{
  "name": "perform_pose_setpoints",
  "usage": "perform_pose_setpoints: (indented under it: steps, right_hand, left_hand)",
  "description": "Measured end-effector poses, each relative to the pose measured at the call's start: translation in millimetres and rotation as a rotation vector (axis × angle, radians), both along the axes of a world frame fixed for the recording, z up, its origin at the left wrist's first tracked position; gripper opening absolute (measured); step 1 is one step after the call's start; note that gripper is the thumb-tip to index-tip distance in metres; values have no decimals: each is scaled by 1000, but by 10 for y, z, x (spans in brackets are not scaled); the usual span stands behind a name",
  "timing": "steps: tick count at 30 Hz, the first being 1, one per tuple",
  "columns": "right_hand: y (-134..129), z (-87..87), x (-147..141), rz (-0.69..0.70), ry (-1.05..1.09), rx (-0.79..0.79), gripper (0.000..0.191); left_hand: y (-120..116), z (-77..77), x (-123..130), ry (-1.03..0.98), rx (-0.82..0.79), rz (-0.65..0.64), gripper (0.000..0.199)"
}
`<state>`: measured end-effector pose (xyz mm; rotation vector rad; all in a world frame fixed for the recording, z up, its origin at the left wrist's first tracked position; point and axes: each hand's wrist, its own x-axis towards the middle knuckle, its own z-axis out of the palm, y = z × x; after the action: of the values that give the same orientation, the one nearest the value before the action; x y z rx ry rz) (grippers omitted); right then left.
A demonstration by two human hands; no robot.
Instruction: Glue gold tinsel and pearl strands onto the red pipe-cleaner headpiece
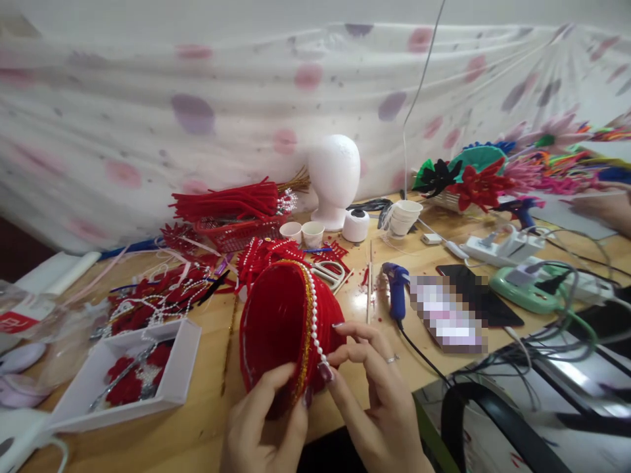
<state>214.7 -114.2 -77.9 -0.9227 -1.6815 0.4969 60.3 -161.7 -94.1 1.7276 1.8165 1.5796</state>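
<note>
A hollow red cap (276,322), fuzzy like velvet or chenille, is tilted with its opening toward me. Gold trim (309,309) runs along its rim, and a string of white pearl beads (314,328) lies beside that trim. My left hand (269,420) grips the lower rim between thumb and fingers. On the right side, my right hand (374,387) pinches the lower end of the bead string against the cap, its other fingers bent near the red wall. Behind the cap lie white-handled scissors (329,272), partly hidden.
A blue glue gun (396,289) lies right of the cap, near a phone (480,295) and power strips (527,289). A white foam head (335,177) stands behind. At left is a white box (182,368) with red flowers. Another person's hand (604,207) shows far right.
</note>
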Motion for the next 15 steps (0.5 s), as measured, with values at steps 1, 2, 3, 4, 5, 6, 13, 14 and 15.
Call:
perform_pose_setpoints:
  steps: [1,2,3,4,5,6,13,14,15]
  right_hand:
    - [-20,12,7,14,-15,4,15]
    - [-39,23,12,32,-33,9,17]
    - [-55,34,15,51,-49,16,20]
    - [-69,42,18,71,-63,20,23]
    - [-78,49,20,88,-71,29,26]
    - [-84,53,23,107,-79,38,29]
    - [-2,54,147,287,-139,103,38]
    - [40,48,182,260,-108,73,35]
    - [95,38,219,200,-74,34,29]
  left_hand:
    - [-6,12,-10,-13,-6,-14,22]
    - [-11,26,-18,-18,-9,-48,22]
    - [-13,39,-19,-24,-8,-88,21]
    - [-16,51,-12,-37,-5,-119,21]
    - [-18,61,7,-60,-4,-127,22]
    - [-22,68,38,-102,-7,-105,23]
    - [-4,10,280,-365,8,105,40]
    - [5,-9,277,-352,-3,132,40]
    - [12,-27,265,-334,-19,160,40]
